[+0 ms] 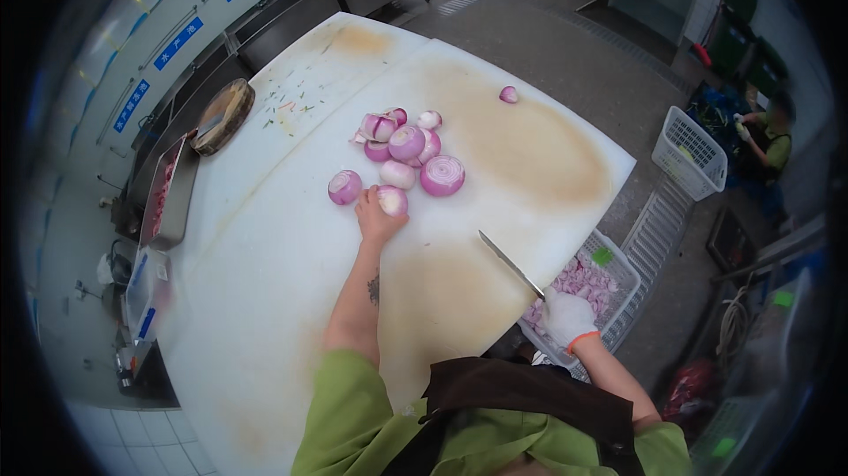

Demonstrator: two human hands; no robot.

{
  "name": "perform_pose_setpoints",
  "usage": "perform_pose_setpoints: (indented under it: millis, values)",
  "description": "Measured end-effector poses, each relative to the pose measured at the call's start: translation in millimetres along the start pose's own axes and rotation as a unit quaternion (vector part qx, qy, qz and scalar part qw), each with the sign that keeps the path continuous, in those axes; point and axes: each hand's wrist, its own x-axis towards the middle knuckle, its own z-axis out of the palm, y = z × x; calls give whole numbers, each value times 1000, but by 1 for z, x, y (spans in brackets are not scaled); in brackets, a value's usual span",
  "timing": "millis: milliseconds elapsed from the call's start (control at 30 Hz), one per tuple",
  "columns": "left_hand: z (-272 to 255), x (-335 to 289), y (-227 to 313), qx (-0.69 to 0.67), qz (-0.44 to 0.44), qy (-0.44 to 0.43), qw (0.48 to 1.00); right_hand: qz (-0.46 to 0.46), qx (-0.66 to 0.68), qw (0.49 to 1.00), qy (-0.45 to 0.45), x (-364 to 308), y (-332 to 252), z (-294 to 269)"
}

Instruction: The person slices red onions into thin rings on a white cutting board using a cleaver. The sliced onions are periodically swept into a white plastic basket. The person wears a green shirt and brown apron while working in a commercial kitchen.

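My bare left hand (380, 222) is closed round a purple onion (392, 200) at the near side of a pile. Beside it lie a whole purple onion (344, 187), a paler peeled one (397, 175) and one with a cut face of rings (442, 176). Several more onions (406, 142) are heaped behind them. In a white glove with an orange cuff, my right hand (568, 317) grips a knife (511, 265) by its handle, over the table's right edge. The blade points to the far left. Below that hand stands a white crate (629, 275) of chopped onion (587, 282).
The large white table (274, 255) bears brown stains. A small onion piece (509, 94) lies toward its far right edge. At the left are a round wooden block (223, 117) and a metal tray (179, 198) of red meat. A person (770, 136) works at far right by a white basket (691, 154).
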Motion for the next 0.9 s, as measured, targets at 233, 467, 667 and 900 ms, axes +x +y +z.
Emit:
perform_pose_setpoints:
  millis: [233, 467, 667, 900]
  values:
    - [11, -103, 16, -68, 233, -89, 966, 1, -2, 1000, 0, 8, 9, 0]
    - [-31, -169, 51, -115, 127, 23, 985, -141, 59, 988, 27, 19, -43, -16]
    - [-90, -115, 69, -176, 146, 131, 965, -229, -54, 971, -36, 42, -86, -32]
    - [-42, -102, 71, 66, 233, -26, 970, -213, -97, 970, -72, 55, -91, -12]
